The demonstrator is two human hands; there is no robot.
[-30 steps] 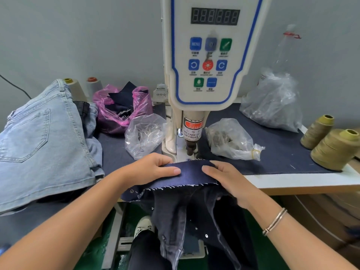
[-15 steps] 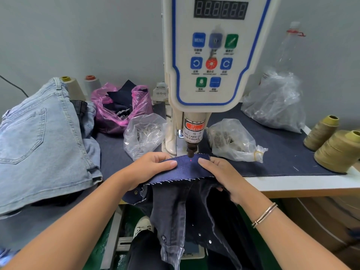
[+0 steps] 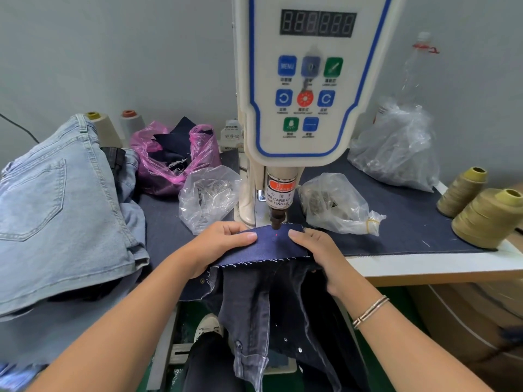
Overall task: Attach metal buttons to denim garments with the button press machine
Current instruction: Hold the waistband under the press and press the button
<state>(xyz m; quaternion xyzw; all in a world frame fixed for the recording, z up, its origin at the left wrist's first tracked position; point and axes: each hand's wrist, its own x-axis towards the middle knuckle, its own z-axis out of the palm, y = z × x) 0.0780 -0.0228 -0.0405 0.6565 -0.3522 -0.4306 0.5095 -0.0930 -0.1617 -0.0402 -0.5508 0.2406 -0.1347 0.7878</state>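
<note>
Head view of the pressing station as I watch it from my remote seat. The button press machine (image 3: 304,89) stands upright at centre, its control panel facing me and its dark punch tip (image 3: 276,219) hanging directly above the dark denim garment (image 3: 271,244). A flat band of that garment lies across the machine's base under the punch, with a small red light dot (image 3: 276,235) on the cloth just below the tip; the remainder of the garment drapes off the table edge (image 3: 424,267) toward the floor. The left hand (image 3: 218,244) grips the band on its left side, fingers curled over the far edge and thumb laid flat on top — the right hand (image 3: 317,250) holds the band's right side in the same way, thumb on top, fingers tucked beneath the cloth. The two thumbs lie either side of the red dot, near it but apart from it. Two clear plastic bags flank the machine column: one to its left (image 3: 208,198) and one to its right (image 3: 335,205), whose contents are too small to identify. Folded light-blue jeans (image 3: 56,210) rest at far left; a pink bag (image 3: 175,162) of dark fabric sits behind them — olive thread cones (image 3: 486,216) stand at the right table edge.
</note>
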